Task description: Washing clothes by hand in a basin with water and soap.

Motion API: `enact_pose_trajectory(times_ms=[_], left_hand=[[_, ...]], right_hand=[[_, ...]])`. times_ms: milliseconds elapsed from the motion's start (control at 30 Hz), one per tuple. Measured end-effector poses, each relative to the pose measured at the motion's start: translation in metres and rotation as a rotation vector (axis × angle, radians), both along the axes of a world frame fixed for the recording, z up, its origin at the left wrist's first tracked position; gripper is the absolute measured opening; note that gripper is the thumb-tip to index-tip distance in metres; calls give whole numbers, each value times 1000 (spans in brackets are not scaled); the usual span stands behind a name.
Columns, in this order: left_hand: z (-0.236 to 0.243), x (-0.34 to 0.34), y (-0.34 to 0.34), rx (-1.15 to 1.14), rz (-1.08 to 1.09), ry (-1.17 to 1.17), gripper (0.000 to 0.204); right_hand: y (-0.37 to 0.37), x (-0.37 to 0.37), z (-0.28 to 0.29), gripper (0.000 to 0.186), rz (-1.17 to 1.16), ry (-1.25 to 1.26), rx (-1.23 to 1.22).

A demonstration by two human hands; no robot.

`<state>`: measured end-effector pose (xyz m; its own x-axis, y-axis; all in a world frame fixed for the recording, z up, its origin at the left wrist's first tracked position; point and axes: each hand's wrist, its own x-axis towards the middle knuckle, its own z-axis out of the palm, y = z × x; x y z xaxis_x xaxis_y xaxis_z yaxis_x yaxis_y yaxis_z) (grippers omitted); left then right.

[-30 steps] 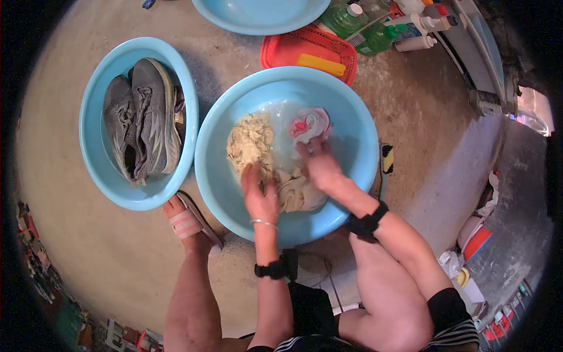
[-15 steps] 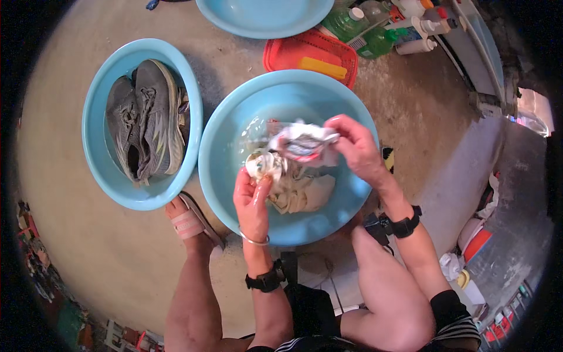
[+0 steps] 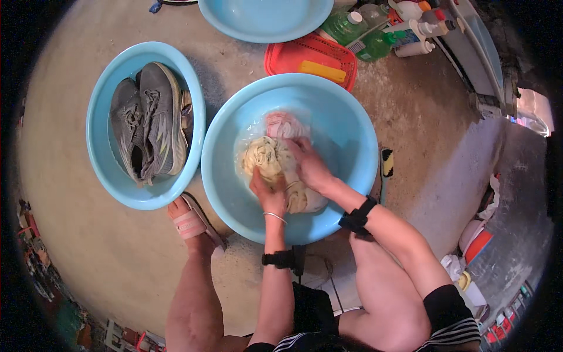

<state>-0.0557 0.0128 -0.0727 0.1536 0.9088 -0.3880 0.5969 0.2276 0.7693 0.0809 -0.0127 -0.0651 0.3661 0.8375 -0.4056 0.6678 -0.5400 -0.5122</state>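
Observation:
A light blue basin [image 3: 359, 188] with shallow water stands before me, with wet cloths bunched in it. My left hand [image 3: 268, 192] grips the near edge of a cream, dark-specked cloth [image 3: 262, 155], its fingertips partly hidden in the folds. My right hand [image 3: 312, 169] is closed with its fingertips at a pinkish-white cloth [image 3: 284, 124], bunched up at the far side of the cream one. Under and beside my hands lies a beige cloth [image 3: 298, 199], low in the water.
On the left, a second blue basin [image 3: 95, 154] holds grey sneakers [image 3: 157, 117]. Beyond are a red basket [image 3: 282, 57] with a yellow bar [image 3: 322, 71], another blue basin [image 3: 267, 32] and several bottles [image 3: 375, 44]. A brush [image 3: 387, 163] lies right of the middle basin.
The printed white cloth that my right hand held up has gone down among the others. Both hands have come closer together, the right moving left and down, the left slightly right.

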Motion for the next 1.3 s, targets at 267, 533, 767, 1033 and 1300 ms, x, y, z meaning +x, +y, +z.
enact_pose_trajectory(times_ms=[267, 533, 767, 1033, 1300], left_hand=[[78, 2, 52, -815, 656, -1244, 44], [112, 25, 30, -915, 375, -863, 35], [90, 24, 34, -917, 550, -785, 44], [53, 40, 27, -957, 789, -1417, 39], [100, 53, 29, -977, 750, -1297, 39]], right_hand=[[14, 41, 64, 33, -644, 1074, 218], [17, 21, 96, 40, -651, 1059, 248], [22, 23, 136, 31, -548, 1054, 176], [7, 57, 143, 28, -862, 1262, 285], [13, 9, 112, 31, 146, 80, 565]])
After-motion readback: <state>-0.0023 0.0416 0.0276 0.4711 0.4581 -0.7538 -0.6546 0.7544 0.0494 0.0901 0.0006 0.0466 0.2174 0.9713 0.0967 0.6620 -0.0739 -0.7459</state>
